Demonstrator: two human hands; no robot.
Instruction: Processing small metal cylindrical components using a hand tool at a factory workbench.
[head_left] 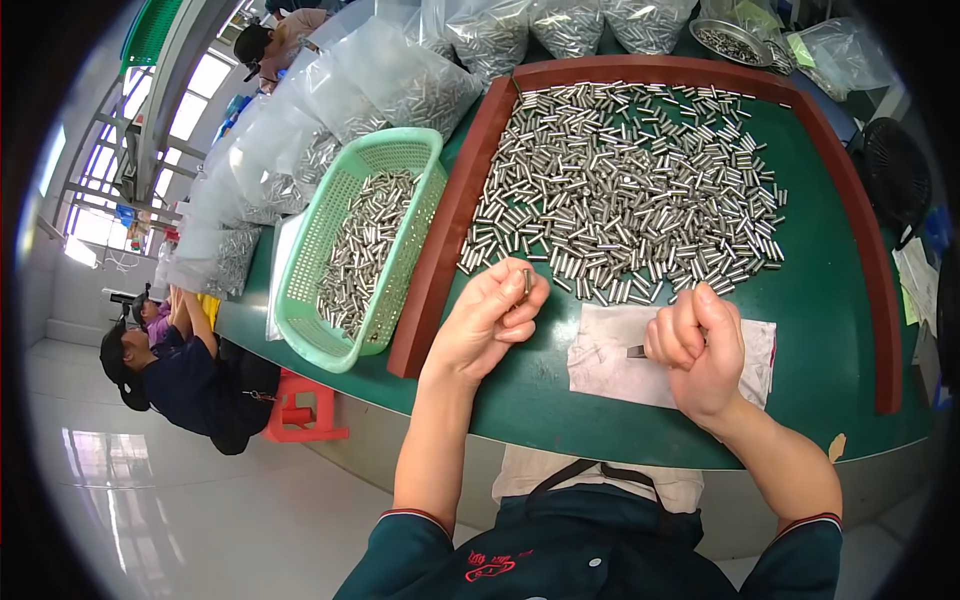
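My left hand (492, 322) pinches one small silver metal tube (527, 281) between thumb and fingers, just in front of the big heap of silver tubes (625, 190). The heap lies on a green table top (820, 330) inside a dark red frame (437, 260). My right hand (698, 347) is closed in a fist over a white cloth (610, 360), gripping a small dark tool (636, 351) whose tip sticks out to the left of the fist.
A light green plastic basket (310, 300) with several tubes stands left of the frame. Clear bags of tubes (400, 85) pile up at the back. A metal bowl (728, 42) sits at the far right. People (170, 370) sit at the left; a red stool (300, 410) stands nearby.
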